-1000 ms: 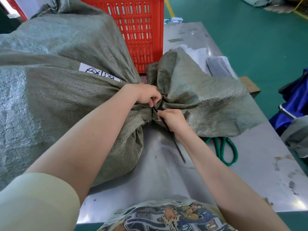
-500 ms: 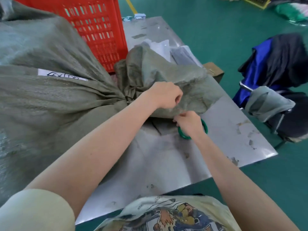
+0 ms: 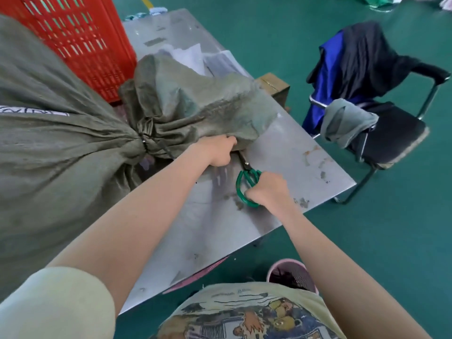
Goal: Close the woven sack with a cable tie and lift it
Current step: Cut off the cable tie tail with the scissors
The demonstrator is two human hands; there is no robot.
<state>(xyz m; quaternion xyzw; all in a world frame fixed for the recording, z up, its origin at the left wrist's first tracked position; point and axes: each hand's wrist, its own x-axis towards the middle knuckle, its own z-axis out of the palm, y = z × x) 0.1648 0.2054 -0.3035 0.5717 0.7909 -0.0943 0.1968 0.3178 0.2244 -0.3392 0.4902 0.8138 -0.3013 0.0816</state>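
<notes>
A large grey-green woven sack is seen lying on its side across the left of a steel desk, its neck gathered and cinched by a dark cable tie at mid-left. The loose mouth of the sack is spread to the right of the tie, over the far middle of the desk. The lower edge of this loose fabric is gripped by the left hand, whose fingers are curled closed on it. Just to the right and nearer, green-handled scissors are held by the right hand, which is wrapped shut around the handle loops; the blades are pointed away toward the fabric edge, and their tips appear to be hidden under it, though this cannot be confirmed. A red slatted crate is stood behind the sack at far left. On the green floor to the right, a black chair is draped with dark and blue clothing.
</notes>
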